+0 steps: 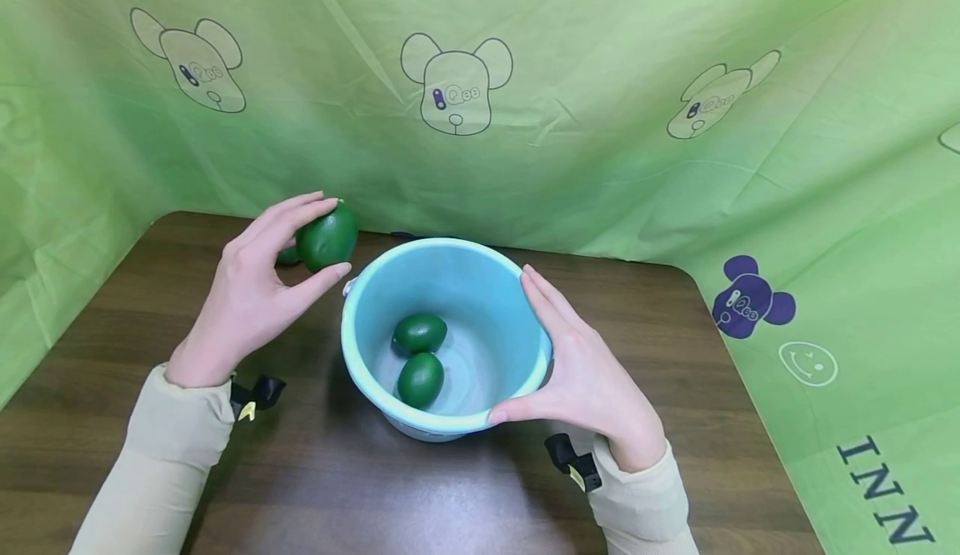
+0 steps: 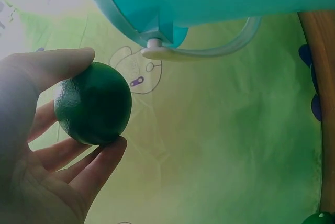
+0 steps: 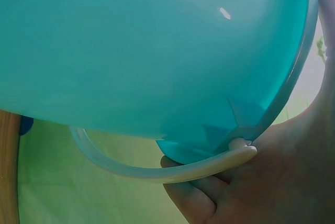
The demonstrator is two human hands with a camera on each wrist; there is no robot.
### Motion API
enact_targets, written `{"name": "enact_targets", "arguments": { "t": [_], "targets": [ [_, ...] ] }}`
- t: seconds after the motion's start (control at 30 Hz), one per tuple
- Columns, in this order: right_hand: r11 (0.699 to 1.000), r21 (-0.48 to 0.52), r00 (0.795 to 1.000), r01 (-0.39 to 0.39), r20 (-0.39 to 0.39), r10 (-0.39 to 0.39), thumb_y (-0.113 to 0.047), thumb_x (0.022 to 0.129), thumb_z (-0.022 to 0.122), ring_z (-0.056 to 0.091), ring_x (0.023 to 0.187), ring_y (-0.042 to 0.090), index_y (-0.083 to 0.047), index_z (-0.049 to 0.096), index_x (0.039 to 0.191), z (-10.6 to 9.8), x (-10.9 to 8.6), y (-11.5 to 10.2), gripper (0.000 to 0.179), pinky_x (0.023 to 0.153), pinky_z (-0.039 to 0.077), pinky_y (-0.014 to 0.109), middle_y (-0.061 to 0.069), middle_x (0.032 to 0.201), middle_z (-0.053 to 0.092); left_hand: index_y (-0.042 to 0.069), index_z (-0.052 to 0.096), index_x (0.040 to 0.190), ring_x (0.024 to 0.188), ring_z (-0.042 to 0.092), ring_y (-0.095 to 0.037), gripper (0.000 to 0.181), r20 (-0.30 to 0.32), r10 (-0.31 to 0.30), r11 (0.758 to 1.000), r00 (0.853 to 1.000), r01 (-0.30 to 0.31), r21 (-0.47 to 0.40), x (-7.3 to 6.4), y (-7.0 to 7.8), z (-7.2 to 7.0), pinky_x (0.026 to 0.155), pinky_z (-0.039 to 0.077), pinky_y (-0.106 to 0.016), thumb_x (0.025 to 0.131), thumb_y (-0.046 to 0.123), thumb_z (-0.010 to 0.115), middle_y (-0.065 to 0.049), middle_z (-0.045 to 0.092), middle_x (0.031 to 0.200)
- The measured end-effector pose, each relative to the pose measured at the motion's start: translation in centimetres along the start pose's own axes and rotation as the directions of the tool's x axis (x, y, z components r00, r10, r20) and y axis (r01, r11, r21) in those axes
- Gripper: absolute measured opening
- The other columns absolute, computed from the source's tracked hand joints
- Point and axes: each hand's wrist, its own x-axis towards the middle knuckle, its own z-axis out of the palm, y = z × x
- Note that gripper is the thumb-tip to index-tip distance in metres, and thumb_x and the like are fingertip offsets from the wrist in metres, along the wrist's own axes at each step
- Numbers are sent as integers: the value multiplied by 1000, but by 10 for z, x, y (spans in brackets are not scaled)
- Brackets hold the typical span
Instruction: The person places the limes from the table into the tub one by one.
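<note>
My left hand (image 1: pixel 258 276) holds a glossy dark green fruit (image 1: pixel 330 237) between thumb and fingertips, at the left of the bucket and about level with its rim. The left wrist view shows the same rounded fruit (image 2: pixel 94 103) with the thumb on one side and fingers on the other. A light blue bucket (image 1: pixel 480 288) stands upright on the table. Two more green fruits (image 1: pixel 420 332) lie against each other on its bottom. My right hand (image 1: pixel 581 363) grips the bucket's right rim, thumb on the near side, fingers spread along the far side.
Behind the left hand, another green fruit (image 1: pixel 288 256) lies on the brown wooden table (image 1: pixel 480 497), mostly hidden. The bucket's pale handle (image 3: pixel 157 174) hangs down outside it. A green printed cloth (image 1: pixel 570 147) rises at the back and sides.
</note>
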Motion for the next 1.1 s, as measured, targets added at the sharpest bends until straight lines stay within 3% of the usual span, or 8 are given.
{"name": "enact_targets", "arguments": {
  "t": [0.4,0.7,1.1],
  "targets": [
    [1000,17,1000,2,-9,-2,-70,52,92,30,146,18,-29,13,164,0,1,0,143,108,40,50,-12,167,14,16,63,140,124,59,-23,73,8,34,999,999,-34,7,1,11,2,86,52,-25,74,7,92,1,55,146],
    [1000,20,1000,-1,-8,2,-70,52,92,31,146,18,-29,13,164,0,1,0,143,108,40,50,-12,167,14,11,64,138,127,57,-25,72,-2,73,997,997,-73,-28,1,18,5,94,47,-19,72,3,92,-5,56,144],
    [1000,16,1000,-3,-6,3,-71,52,91,29,147,17,-29,13,164,0,0,0,143,109,40,49,-12,167,14,10,64,137,128,56,-27,73,3,96,994,995,-95,-61,-1,25,10,102,45,-24,71,2,92,-7,57,144]
  ]
}}
